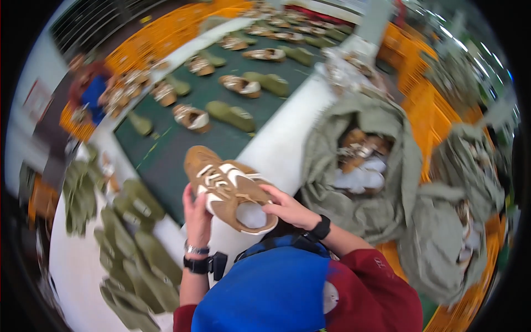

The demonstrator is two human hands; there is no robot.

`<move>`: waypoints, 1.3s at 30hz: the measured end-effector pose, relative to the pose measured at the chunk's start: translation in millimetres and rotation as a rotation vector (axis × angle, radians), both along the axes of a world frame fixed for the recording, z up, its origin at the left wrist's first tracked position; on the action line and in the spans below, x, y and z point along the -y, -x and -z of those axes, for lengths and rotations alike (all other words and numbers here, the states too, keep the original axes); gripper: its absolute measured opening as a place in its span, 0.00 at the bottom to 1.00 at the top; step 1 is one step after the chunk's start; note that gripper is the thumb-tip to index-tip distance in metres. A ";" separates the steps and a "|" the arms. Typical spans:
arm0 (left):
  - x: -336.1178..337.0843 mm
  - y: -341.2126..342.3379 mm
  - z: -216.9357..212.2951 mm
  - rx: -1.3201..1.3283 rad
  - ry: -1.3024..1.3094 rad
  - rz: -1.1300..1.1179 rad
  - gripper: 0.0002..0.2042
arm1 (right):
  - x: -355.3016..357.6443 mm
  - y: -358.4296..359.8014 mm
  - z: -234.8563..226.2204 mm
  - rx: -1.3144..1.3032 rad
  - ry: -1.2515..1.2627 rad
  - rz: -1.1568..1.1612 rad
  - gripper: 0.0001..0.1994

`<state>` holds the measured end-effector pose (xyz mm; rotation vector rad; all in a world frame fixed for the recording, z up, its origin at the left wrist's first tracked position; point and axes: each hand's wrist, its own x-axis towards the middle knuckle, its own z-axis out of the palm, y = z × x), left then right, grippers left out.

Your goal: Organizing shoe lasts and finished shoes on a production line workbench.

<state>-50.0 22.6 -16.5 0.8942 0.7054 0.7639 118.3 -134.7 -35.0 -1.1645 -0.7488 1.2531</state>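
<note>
The shoe (229, 188) looks like tan suede, matt and a little fuzzy, with smooth white panels and woven laces. The paper (251, 214) stuffed inside it is white and matt. The belt (182, 138) is dark green, matt, like rubber. The bag (370, 166) is soft grey-green cloth, wrinkled, not shiny. The insoles (133, 260) are olive, matt, maybe felt or foam. The crates (166, 33) are orange plastic.

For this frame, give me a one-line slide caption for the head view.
Both hands, left hand and right hand, hold a tan lace-up shoe beside a green conveyor belt carrying more shoes.
</note>
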 end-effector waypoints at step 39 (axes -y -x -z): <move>55.9 -45.9 22.1 -0.480 -0.276 0.426 0.14 | 136.2 -164.7 92.9 -0.767 -0.251 0.721 0.17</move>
